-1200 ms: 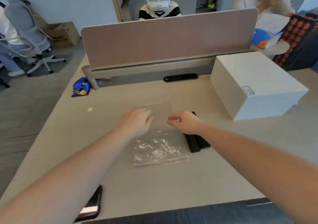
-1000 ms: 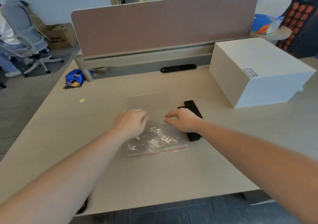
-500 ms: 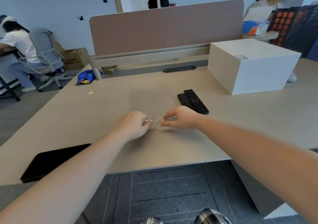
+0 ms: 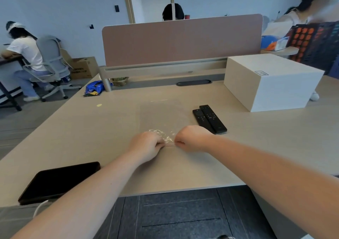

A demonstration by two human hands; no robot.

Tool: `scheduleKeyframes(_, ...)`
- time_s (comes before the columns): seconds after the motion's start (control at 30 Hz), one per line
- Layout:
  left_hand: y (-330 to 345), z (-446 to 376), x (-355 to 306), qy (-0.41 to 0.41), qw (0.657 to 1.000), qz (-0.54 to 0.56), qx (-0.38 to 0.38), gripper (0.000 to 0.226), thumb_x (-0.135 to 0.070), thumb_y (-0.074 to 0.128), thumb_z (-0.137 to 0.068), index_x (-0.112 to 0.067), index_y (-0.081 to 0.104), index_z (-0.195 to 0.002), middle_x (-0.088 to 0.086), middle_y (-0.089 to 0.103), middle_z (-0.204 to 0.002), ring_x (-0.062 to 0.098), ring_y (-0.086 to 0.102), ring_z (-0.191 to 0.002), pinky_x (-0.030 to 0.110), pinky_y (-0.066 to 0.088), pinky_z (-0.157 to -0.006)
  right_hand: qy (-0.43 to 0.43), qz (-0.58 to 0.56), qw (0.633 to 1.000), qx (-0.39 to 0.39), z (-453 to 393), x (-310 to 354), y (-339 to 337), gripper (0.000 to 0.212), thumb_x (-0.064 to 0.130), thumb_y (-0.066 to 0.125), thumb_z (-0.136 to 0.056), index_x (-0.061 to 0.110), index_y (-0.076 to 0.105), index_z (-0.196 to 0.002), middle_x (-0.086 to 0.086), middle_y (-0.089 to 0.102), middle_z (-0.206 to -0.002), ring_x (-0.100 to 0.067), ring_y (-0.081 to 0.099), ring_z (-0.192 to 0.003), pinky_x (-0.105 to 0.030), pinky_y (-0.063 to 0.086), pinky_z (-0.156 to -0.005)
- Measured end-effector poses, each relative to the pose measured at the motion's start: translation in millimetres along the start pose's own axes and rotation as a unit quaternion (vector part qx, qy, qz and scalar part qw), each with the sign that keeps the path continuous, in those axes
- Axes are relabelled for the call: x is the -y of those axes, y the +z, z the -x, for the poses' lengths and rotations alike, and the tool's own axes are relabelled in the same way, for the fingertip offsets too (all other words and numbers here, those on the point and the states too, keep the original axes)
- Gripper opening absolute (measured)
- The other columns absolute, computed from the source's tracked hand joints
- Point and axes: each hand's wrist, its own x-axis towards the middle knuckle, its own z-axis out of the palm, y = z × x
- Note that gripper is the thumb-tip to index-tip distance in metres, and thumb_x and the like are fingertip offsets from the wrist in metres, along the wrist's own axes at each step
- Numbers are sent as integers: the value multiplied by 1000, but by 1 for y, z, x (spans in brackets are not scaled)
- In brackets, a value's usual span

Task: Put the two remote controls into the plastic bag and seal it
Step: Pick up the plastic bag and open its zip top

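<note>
Plastic bag (image 4: 161,117): near edge is now gathered and pinched between both hands, where earlier it was lain flat under open fingers; crinkled glare is now confined to a small patch at the pinch.

Left hand (image 4: 146,145): is drawn back toward the near edge of the surface (image 4: 91,128) and curled closed on the bag's edge.

Right hand (image 4: 190,138): is likewise drawn back and curled; it no longer covers the remotes.

Two remote controls (image 4: 209,118): are now seen in full, side by side, just beyond the right hand.
</note>
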Motion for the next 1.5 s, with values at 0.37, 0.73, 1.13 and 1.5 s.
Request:
scheduleKeyframes(0.37,-1,-3,-6,-3,999,6,-46,21,-32,51,-89,-22,69,-93,1,68,-96,24,54,-99,36,49,-74,44,-77,996,-22,-9,2,0,24,14,44,-90,11,68,-93,-9,68,-96,-32,61,-91,-35,51,-72)
scheduleKeyframes(0.73,2,-5,-22,-75,956,32,-283,18,-32,70,-76,-17,62,-70,1,64,-78,29,56,-84,35,37,-66,99,-217,966,-97,-18,-2,5,23,10,50,-87,12,72,-94,-10,72,-102,-31,63,-97,-37,54,-82)
scheduleKeyframes(1.13,2,-23,-46,-287,775,560,-62,23,-25,66,-82,-13,68,-63,7,65,-58,13,53,-42,21,42,-46,144,-319,927,-133,-23,-7,0,14,12,61,-86,9,72,-94,-4,69,-86,-20,58,-80,-25,42,-68)
scheduleKeyframes(1.5,3,-24,-39,-277,794,540,-34,25,-12,54,-87,-13,64,-63,5,64,-61,18,56,-49,22,33,-44,168,-421,885,-107,-22,-6,-3,17,10,62,-88,11,59,-71,1,52,-58,-21,55,-58,-35,55,-63)
